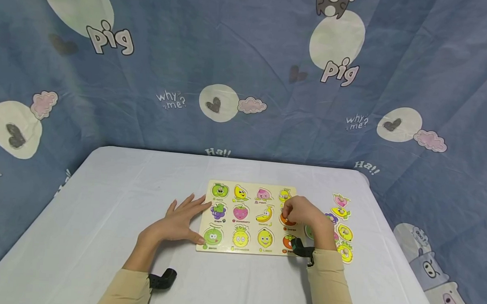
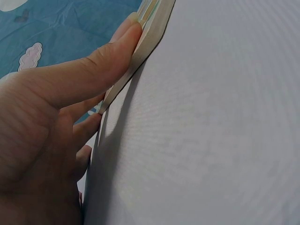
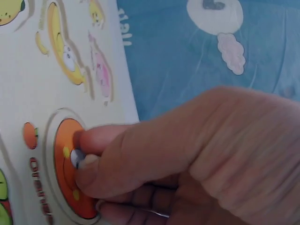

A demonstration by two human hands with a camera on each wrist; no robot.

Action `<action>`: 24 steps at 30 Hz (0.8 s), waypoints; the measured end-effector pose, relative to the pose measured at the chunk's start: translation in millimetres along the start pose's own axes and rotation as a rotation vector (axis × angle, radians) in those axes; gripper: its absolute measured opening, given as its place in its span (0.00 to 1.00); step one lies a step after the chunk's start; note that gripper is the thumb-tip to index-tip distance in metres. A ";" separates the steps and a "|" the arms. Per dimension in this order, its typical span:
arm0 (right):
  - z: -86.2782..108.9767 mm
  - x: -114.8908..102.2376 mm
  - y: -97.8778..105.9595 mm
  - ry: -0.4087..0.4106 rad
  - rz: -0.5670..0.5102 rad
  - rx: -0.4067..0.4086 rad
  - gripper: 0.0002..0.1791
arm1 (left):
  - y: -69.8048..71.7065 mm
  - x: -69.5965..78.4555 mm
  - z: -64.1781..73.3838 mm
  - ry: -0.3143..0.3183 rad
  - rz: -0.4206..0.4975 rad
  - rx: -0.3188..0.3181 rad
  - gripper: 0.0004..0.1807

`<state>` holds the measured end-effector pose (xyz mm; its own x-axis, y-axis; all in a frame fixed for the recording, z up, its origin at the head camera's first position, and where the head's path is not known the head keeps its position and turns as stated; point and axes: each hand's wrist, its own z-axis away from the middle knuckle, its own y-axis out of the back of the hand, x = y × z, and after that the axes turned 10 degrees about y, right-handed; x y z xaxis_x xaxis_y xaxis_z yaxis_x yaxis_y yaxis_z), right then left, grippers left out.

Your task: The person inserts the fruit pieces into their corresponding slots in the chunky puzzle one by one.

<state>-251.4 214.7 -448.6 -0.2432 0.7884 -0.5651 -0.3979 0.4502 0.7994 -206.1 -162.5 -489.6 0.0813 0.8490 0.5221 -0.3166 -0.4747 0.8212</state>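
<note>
A pale wooden fruit puzzle board [image 1: 229, 221] lies on the table. My left hand [image 1: 180, 223] is spread along its left side, with the thumb on the near-left corner and fingertips at the left edge. In the left wrist view, the thumb [image 2: 110, 61] rests against the board's thick edge. Over the board's right part, my right hand [image 1: 306, 212] pinches at the round orange puzzle piece [image 3: 65, 161] with thumb and forefinger. This piece sits at the outlined spot labelled for the orange; the fingers cover part of its face.
Loose fruit pieces lie right of the board, among them a lemon piece [image 1: 345, 232], a pineapple piece [image 1: 345, 252] and a pink fruit piece [image 1: 341, 200]. A green piece [image 1: 308, 231] shows beside the right wrist. Behind the white table [image 1: 146, 175] hangs a blue patterned cloth [image 1: 247, 49].
</note>
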 end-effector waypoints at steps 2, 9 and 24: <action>0.1 0.5 -0.1 0.003 0.003 0.000 0.11 | 0.1 0.3 -0.1 0.000 0.000 0.000 0.63; 0.7 1.8 0.0 0.009 0.008 -0.003 0.12 | -0.8 0.1 -0.4 0.002 -0.009 -0.001 0.62; -0.7 4.1 0.6 -0.017 -0.030 0.006 0.11 | -1.9 -0.5 -1.0 -0.006 -0.012 0.007 0.63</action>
<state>-253.3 217.9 -450.6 -0.2159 0.7815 -0.5854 -0.3991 0.4765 0.7834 -206.5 -161.8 -491.6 0.0906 0.8530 0.5140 -0.3088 -0.4666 0.8288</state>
